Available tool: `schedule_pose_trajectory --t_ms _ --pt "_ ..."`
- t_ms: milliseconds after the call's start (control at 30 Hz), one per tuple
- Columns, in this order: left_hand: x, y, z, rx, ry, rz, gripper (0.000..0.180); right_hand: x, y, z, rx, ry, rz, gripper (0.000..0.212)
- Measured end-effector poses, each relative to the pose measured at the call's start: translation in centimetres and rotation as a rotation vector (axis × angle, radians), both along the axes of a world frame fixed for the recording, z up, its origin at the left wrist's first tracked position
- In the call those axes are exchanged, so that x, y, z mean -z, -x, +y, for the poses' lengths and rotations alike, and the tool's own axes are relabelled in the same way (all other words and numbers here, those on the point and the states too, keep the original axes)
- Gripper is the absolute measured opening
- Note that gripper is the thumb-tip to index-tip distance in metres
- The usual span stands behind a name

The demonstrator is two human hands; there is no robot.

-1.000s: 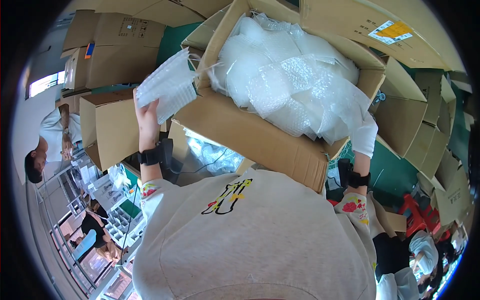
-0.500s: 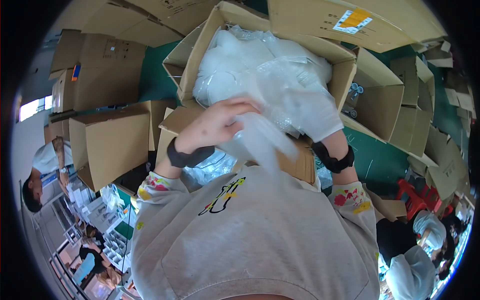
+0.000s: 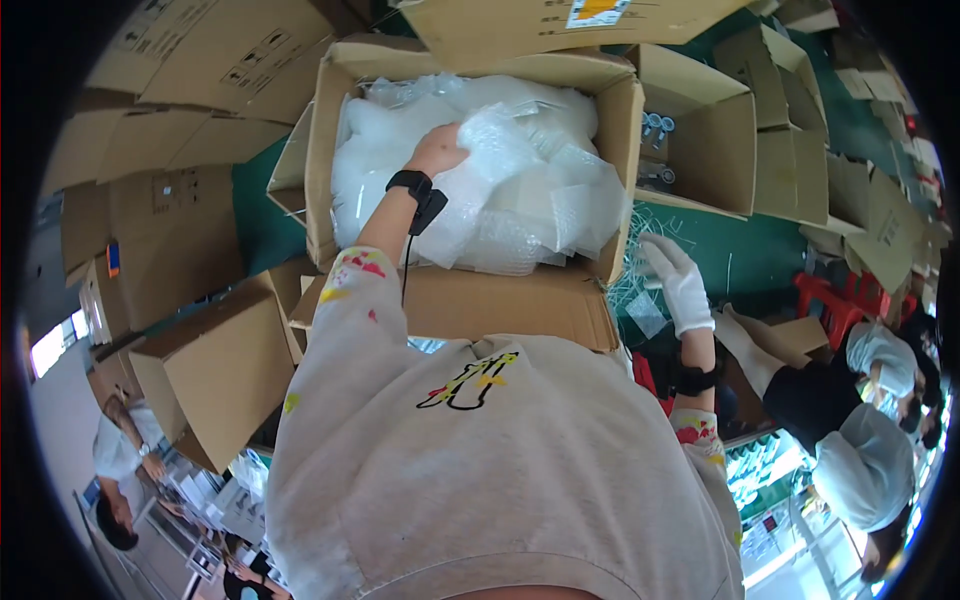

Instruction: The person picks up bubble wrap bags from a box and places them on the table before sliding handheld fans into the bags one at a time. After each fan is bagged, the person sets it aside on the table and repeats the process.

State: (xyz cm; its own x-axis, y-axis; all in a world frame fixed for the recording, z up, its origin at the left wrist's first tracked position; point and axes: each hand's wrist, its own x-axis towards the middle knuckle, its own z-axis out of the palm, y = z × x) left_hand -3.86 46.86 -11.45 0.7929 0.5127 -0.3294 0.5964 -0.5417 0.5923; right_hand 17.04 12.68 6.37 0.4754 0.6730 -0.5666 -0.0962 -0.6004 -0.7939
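Observation:
A large cardboard box (image 3: pixel 622 170) stands in front of me, heaped with translucent white bubble wrap bags (image 3: pixel 540 210). Bare, my left hand (image 3: pixel 440 150) reaches into its left part and is closed on a bubble wrap bag (image 3: pixel 490 135); its fingertips are hidden by the plastic. A black band with a small black device sits on that wrist. In a white glove, my right hand (image 3: pixel 677 285) is outside the box, off its near right corner, fingers stretched out and holding nothing. Close by lie a small clear bag (image 3: pixel 646 315) and thin pale strands (image 3: pixel 640 245).
Right of the box, an open carton (image 3: pixel 700 130) holds small metal-and-blue wheeled parts (image 3: pixel 655 130). More cartons (image 3: pixel 215 350) stand left, and a tall flap (image 3: pixel 560 25) rises at the far side. Red stools (image 3: pixel 840 300) and seated people (image 3: pixel 870 430) are at right; another person (image 3: pixel 125 440) is at left.
My left hand has moved forward into the bubble wrap. My right hand has gone from over the box to its right side. The blurred white material near my hands no longer shows there.

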Motion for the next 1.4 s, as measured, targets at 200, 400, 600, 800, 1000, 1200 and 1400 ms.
schedule_pose_trajectory --t_ms 200,400,600,800,1000,1200,1400 --pt "2.2 -0.7 -2.8 0.032 -0.207 0.272 0.060 4.3 -0.5 -5.5 0.288 0.146 0.195 0.035" --pt "-5.9 2.7 -0.6 -0.526 -0.023 -0.498 0.057 8.3 0.7 -2.0 0.124 0.157 0.180 0.037" --pt "-18.3 7.2 -1.0 -0.930 0.675 -0.808 0.033 8.4 3.1 5.0 -0.276 0.049 0.008 0.044" --pt "-16.5 2.6 -10.0 -0.548 0.665 -0.331 0.043 7.0 5.4 9.1 -0.159 -0.493 -0.104 0.051" --pt "-6.7 0.6 -12.5 -0.506 0.285 -0.459 0.059 7.4 1.3 6.0 0.182 -0.136 0.394 0.050" --pt "-3.0 6.2 -11.6 -0.523 -0.507 0.195 0.071 5.7 -1.3 1.1 0.514 -0.057 0.411 0.028" --pt "-6.4 7.1 -10.1 -0.485 0.020 0.241 0.073 6.2 -0.9 0.3 0.522 -0.059 0.487 0.031"
